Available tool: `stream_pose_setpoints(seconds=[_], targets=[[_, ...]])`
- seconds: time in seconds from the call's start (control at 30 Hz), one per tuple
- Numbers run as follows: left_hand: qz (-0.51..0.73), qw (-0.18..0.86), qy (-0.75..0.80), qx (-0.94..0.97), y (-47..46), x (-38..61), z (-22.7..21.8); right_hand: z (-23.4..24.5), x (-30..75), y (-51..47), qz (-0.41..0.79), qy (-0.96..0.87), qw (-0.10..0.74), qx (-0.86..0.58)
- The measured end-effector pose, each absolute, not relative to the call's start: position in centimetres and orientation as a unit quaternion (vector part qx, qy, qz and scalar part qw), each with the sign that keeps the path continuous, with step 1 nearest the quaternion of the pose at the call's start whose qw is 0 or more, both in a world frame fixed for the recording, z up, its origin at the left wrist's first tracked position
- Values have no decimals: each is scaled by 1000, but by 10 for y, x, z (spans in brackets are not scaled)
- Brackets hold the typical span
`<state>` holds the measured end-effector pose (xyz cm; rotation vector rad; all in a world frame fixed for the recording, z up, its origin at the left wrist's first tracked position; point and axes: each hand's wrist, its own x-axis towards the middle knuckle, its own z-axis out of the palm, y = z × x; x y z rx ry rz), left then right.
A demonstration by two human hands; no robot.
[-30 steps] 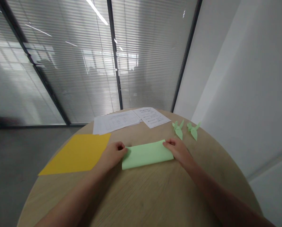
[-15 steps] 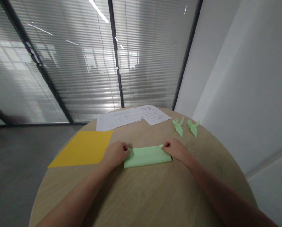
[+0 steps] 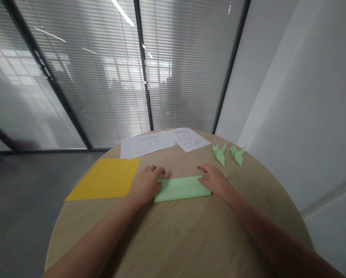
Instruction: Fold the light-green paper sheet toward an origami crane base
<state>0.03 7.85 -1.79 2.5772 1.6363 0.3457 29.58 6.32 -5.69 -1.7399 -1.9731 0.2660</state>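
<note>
A folded strip of light green paper (image 3: 182,189) lies across the table in front of me. My left hand (image 3: 147,183) is at its left end, thumb on the paper's edge and fingers raised apart beyond it. At the right end is my right hand (image 3: 215,180), its thumb against the paper while the other fingers stretch forward, open. Neither hand pinches the paper. Two folded green paper cranes, the left crane (image 3: 219,155) and the right crane (image 3: 238,156), rest past my right hand.
Yellow paper (image 3: 105,179) lies at the left of the round wooden table (image 3: 184,239). Printed white sheets (image 3: 146,144) overlap at the far edge, beside another printed sheet (image 3: 189,139). Behind stands a glass partition with blinds (image 3: 187,77); a white wall (image 3: 314,116) rises at the right.
Both hands have loosened their pinch on the green paper's far corners, and their fingers have spread and lifted. The paper now lies flatter. The view has shifted slightly.
</note>
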Motion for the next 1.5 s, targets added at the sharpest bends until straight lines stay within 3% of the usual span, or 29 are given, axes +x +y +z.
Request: stream_pose_setpoints(seconds=[0.23,0.6,0.87,1.5], targets=[[76,77,340,934,83,7,-21,-43,287,57,104,-814,202,-534],[-9,26,445,895,64,28,11,-22,275,41,64,-814,122,-564],[-30,-15,554,832,62,70,6,-9,251,42,33,-776,70,-626],[26,42,479,876,26,26,-5,-32,287,9,78,-831,85,-544]])
